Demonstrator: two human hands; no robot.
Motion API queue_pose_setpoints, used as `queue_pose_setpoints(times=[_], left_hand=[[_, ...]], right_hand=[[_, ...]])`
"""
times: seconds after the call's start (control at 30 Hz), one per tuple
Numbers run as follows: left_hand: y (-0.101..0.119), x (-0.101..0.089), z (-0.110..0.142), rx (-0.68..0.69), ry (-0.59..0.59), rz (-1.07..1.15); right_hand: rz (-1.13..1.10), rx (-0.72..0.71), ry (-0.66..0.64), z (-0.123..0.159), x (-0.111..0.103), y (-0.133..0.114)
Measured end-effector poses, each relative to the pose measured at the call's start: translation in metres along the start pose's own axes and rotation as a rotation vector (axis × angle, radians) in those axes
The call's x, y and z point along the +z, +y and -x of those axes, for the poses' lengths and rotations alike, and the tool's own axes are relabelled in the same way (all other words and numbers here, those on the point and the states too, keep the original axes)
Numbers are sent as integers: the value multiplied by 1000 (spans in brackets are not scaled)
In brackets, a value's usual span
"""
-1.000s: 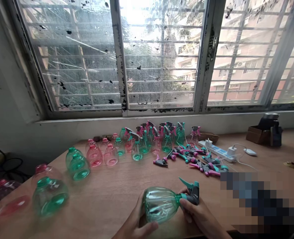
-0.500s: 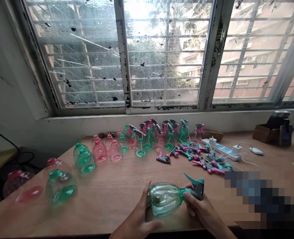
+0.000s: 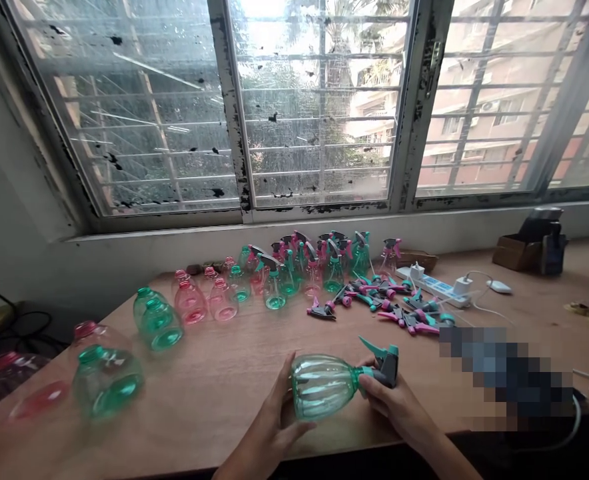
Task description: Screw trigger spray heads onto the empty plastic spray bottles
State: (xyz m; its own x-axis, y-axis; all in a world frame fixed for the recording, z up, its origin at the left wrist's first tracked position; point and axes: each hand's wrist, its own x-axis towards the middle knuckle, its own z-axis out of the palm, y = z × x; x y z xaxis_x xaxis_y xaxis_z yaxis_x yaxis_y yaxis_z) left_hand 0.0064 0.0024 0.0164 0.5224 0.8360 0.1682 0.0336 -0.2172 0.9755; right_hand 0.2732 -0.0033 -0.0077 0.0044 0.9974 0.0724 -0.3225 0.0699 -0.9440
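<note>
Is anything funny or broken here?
The white window frame looks damaged: its paint is chipped, with black patches along the edges. A blocky, blurred patch also covers part of the wooden table, so whatever is there can't be seen.

Hands point(image 3: 392, 400) gripping green spray bottle point(image 3: 322, 387), wooden tabletop point(image 3: 214, 393)

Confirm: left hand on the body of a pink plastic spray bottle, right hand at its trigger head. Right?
Not pink: the plastic spray bottle is clear green, as the head view shows. The rest stands: the left hand is on its body and the right hand is at its trigger head.
</note>
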Motion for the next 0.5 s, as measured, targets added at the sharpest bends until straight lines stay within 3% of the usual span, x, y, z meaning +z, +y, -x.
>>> queue_pose_setpoints(times=[0.5], left_hand=[[-1,1,1,-19,1,83]], right_hand=[[15,-36,-22,-1,-3,6]])
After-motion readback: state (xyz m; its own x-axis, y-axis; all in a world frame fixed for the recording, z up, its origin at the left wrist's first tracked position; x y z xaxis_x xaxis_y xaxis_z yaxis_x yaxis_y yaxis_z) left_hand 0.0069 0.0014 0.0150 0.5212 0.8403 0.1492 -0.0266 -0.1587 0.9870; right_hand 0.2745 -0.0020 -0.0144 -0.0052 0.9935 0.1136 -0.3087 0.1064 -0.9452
